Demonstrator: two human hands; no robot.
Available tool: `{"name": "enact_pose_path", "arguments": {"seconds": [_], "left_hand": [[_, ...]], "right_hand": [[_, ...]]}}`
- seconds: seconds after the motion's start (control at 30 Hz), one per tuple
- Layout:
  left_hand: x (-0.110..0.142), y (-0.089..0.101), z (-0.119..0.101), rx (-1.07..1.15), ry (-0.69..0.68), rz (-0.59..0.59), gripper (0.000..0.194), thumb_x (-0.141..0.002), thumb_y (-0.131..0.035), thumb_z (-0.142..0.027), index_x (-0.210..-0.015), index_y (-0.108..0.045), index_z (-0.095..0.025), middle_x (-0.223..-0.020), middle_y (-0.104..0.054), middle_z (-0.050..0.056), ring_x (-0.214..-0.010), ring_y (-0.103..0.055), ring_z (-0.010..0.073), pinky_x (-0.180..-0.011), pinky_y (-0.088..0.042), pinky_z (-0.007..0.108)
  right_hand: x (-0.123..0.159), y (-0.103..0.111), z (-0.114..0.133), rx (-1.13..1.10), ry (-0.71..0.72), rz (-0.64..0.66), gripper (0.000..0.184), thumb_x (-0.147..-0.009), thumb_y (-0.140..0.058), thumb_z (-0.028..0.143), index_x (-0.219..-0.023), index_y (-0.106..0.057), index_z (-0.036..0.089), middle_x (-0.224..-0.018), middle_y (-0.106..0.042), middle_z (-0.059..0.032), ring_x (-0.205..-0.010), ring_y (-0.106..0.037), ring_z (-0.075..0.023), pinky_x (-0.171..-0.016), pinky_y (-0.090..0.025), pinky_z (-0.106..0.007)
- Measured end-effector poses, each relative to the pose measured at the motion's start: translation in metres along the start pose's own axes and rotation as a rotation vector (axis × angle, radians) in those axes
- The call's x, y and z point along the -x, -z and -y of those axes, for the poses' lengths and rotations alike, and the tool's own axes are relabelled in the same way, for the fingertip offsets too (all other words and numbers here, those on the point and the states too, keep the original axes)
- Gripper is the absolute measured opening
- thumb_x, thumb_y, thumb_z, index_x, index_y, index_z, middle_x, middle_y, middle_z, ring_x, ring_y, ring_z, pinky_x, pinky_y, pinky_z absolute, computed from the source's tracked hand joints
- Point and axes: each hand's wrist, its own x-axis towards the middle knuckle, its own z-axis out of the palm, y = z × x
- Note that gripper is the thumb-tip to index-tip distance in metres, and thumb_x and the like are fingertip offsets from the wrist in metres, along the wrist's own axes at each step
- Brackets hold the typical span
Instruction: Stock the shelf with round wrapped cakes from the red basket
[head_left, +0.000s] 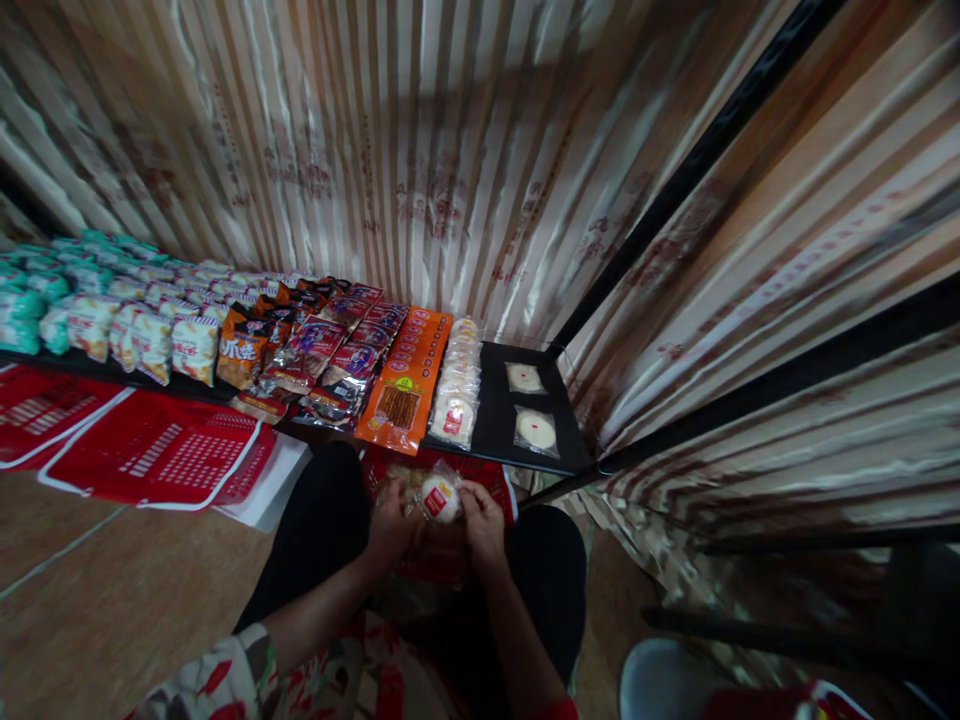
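Note:
Over my lap, a round white rice cracker (441, 498) in a clear wrapper with a red label is held between my two hands. The fingers of my right hand (484, 522) pinch its right edge. At its left edge my left hand (391, 526) is closed, with crinkled clear wrapping by its fingertips; whether more packets are in it I cannot tell. Just beyond, a row of similar wrapped crackers (454, 395) stands on the black shelf (499, 410). To their right, two single wrapped crackers (535, 430) lie flat, one behind the other.
An orange snack packet (405, 382), dark red packets (358, 345), white bags (193, 348) and teal bags (19, 320) fill the shelf leftward. Red baskets (161, 450) stand below. Black poles (690, 160) and a striped curtain (450, 130) enclose the back and right.

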Motion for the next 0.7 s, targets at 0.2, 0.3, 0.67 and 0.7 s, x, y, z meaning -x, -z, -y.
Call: {"name": "enact_pose_path", "arguments": {"seconds": [0.2,0.3,0.67,0.7], "left_hand": [[0.003,-0.001,-0.012,0.022,-0.121,0.087,0.037,-0.073,-0.056,-0.022,-0.110,-0.054,-0.018,-0.107,-0.064,0.004,-0.099,-0.058,0.0160,-0.086,-0.043,0.022],[0.001,-0.005,-0.015,0.116,-0.079,0.086,0.025,-0.074,-0.054,-0.019,-0.100,-0.057,-0.020,-0.092,-0.068,0.000,-0.083,-0.062,0.0130,-0.075,-0.046,0.020],[-0.018,0.003,-0.053,0.287,-0.202,0.017,0.013,-0.077,-0.053,-0.021,-0.088,-0.056,-0.016,-0.080,-0.064,0.001,-0.073,-0.060,0.0118,-0.069,-0.046,0.021],[-0.020,0.003,-0.058,0.279,-0.217,0.017,0.013,-0.077,-0.053,-0.021,-0.088,-0.056,-0.016,-0.080,-0.064,0.001,-0.073,-0.059,0.0117,-0.068,-0.047,0.022]], "right_hand": [[-0.009,0.001,0.028,0.061,0.024,0.207,0.022,-0.060,-0.064,0.037,-0.066,-0.065,0.016,-0.066,-0.061,-0.0005,-0.060,-0.052,-0.0136,-0.054,-0.041,-0.023],[-0.011,-0.001,0.039,-0.002,-0.011,0.183,0.032,-0.061,-0.065,0.041,-0.080,-0.064,0.016,-0.065,-0.060,0.0002,-0.057,-0.053,-0.0133,-0.053,-0.043,-0.023],[-0.014,-0.001,0.029,0.178,0.147,0.046,0.043,-0.068,-0.062,0.040,-0.103,-0.057,0.016,-0.087,-0.065,-0.0052,-0.072,-0.060,-0.0164,-0.067,-0.049,-0.028],[-0.016,-0.002,0.029,0.217,0.164,0.039,0.041,-0.069,-0.060,0.040,-0.103,-0.058,0.016,-0.088,-0.065,-0.0054,-0.071,-0.061,-0.0170,-0.067,-0.049,-0.029]]}}
